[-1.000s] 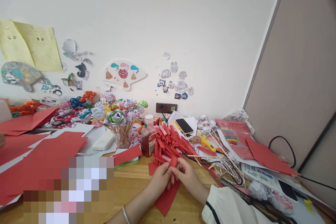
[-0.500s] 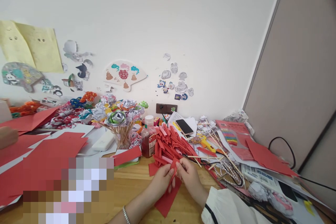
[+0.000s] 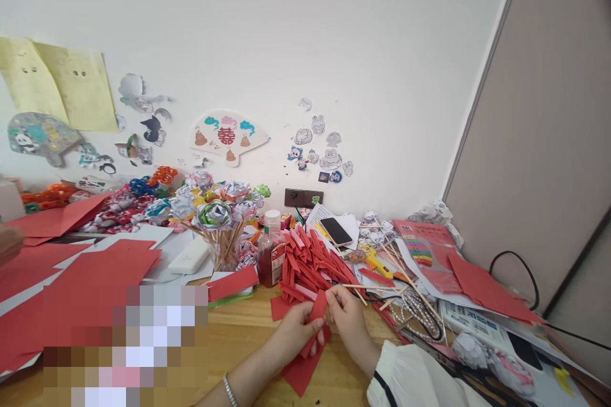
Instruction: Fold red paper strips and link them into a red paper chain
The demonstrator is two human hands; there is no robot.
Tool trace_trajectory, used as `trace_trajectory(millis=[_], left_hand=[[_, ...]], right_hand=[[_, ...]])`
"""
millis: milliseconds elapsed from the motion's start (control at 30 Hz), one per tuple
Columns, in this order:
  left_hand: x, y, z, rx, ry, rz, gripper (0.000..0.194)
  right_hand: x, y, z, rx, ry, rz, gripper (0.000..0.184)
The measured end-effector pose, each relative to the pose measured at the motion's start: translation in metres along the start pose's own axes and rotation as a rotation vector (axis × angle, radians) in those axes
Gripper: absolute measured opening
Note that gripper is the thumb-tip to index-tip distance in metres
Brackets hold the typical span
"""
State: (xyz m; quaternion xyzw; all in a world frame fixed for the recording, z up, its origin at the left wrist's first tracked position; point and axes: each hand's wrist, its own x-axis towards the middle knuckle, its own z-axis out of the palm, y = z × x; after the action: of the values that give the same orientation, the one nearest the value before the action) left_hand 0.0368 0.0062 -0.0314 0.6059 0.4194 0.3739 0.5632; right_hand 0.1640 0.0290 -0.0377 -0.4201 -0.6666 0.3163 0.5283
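Note:
Near the front middle of the table, my left hand (image 3: 296, 332) pinches a strip of red paper (image 3: 319, 306) between thumb and fingers. My right hand (image 3: 347, 317) is closed at the strip's upper right edge, thumb and forefinger pressed together. Below both hands lies another piece of red paper (image 3: 303, 374) on the wooden tabletop. Just beyond them rises a heap of folded red paper strips (image 3: 312, 261). My fingers partly cover the held strip, so its full shape is hidden.
Left of the heap stand a bottle of dark red liquid (image 3: 270, 257) and paper flowers on sticks (image 3: 214, 213). Red sheets (image 3: 105, 273) spread leftward, by another person's hand (image 3: 9, 245). To the right are a phone (image 3: 336, 231), a yellow glue gun (image 3: 379, 262) and bead strings (image 3: 417, 311).
My right hand has shifted slightly right along the strip's top, and more of the strip shows between my hands. The other person's hand has drawn left.

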Motion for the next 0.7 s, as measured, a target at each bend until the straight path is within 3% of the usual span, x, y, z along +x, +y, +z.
trace_trajectory(millis=[533, 700], left_hand=[[-0.0058, 0.0091, 0.0022, 0.049, 0.011, -0.051, 0.034], [-0.0031, 0.0054, 0.0012, 0.068, 0.058, -0.043, 0.034]], right_hand=[[0.0038, -0.0007, -0.007, -0.006, 0.191, 0.041, 0.031], [0.0052, -0.0007, -0.0058, 0.089, 0.131, 0.085, 0.032]])
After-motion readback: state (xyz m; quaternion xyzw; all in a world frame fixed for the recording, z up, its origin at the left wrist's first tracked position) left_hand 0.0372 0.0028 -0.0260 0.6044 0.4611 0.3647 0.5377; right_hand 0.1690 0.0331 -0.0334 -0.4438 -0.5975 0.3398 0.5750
